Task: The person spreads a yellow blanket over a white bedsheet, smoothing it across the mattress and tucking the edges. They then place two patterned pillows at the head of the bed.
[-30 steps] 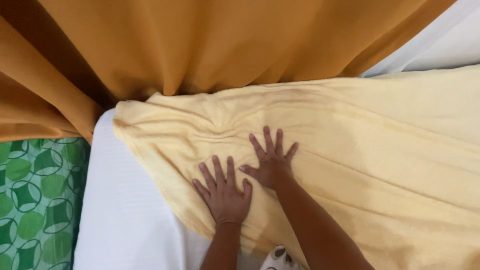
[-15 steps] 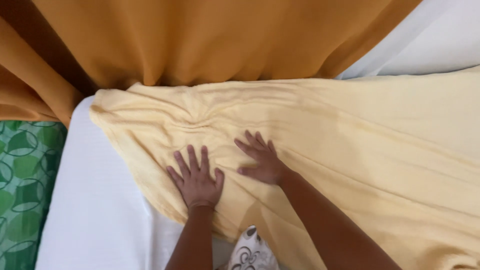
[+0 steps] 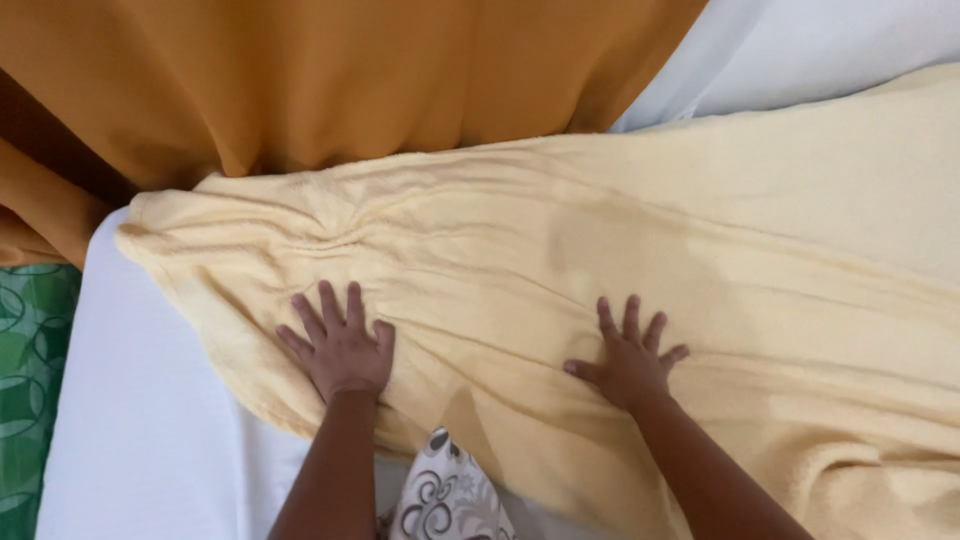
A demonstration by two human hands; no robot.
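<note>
the pale yellow fleece blanket (image 3: 620,270) lies spread over the white bed sheet (image 3: 140,440), its long axis running from the bunched, creased end at the left out past the right edge of view, with that narrow end pointing toward the mustard-orange curtain (image 3: 330,80). your left hand (image 3: 340,350) rests flat near the blanket's lower left border, fingers splayed, gripping nothing. your right hand (image 3: 630,362) presses flat well apart from it, further along the cloth, also open with nothing held. to smooth well, i'd judge you should keep both palms flat and push along the folds toward the bunched end, not across them, since the ridges between your hands follow the long axis. a patterned white and brown cloth (image 3: 450,495) shows between your forearms, and a green patterned surface (image 3: 30,380) sits at the far left.
</note>
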